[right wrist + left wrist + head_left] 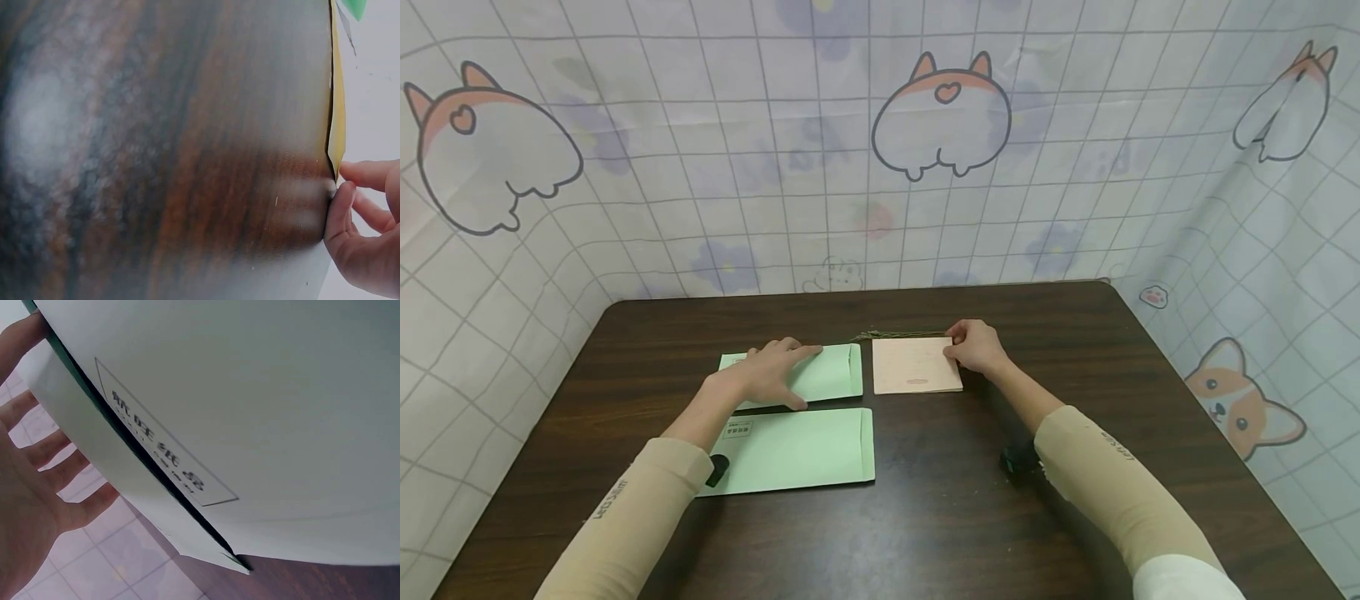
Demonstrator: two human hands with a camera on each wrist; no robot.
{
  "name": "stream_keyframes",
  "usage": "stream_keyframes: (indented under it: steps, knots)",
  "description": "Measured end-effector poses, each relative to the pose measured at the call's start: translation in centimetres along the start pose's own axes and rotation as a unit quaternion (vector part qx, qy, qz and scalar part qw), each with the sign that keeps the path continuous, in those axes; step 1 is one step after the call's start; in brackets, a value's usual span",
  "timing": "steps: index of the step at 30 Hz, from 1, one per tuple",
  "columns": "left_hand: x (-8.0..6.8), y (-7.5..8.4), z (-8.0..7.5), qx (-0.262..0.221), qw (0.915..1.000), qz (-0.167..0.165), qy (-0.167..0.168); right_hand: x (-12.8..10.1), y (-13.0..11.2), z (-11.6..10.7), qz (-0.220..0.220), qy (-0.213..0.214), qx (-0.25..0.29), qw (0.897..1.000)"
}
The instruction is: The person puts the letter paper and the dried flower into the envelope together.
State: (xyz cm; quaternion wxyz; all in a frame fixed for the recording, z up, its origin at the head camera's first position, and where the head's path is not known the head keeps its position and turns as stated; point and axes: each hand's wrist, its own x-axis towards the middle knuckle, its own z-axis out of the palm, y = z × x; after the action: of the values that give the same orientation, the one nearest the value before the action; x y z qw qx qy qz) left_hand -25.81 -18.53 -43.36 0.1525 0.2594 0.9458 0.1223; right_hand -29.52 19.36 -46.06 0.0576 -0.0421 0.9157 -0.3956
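Two light green envelopes lie one behind the other, left of the table's middle. My left hand (765, 377) rests across the rear green envelope (838, 372), its fingers and thumb spread. The front green envelope (805, 450), with a small printed box, lies just below that hand and fills much of the left wrist view. A square pale peach paper (910, 367) lies to the right of the rear envelope. My right hand (977, 346) pinches its right edge near the far corner; in the right wrist view, thumb and forefinger meet at the paper's edge (338, 119).
A thin bundle of dry, greenish stems (898, 334) lies along the far edge of the peach paper. Everything sits on a dark wooden table (925, 517). Patterned cloth walls (760, 217) rise behind the table and at both sides.
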Motion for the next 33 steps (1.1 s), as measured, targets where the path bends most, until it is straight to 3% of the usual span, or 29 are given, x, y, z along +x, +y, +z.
stream_keyframes:
  steps: [12, 25, 33]
  knots:
    - [0.06, -0.07, 0.12, 0.001, 1.0000, -0.003, -0.003, -0.26, -0.34, -0.13, -0.002, 0.002, 0.020, 1.000]
    - [0.03, -0.06, 0.07, 0.002, 1.0000, 0.001, 0.004, -0.57, -0.64, -0.66, 0.003, -0.016, 0.087, 0.996]
    - [-0.02, 0.01, -0.01, 0.007, 0.9999, 0.005, 0.006, -0.82, -0.34, -0.98, -0.025, -0.022, 0.128, 0.991]
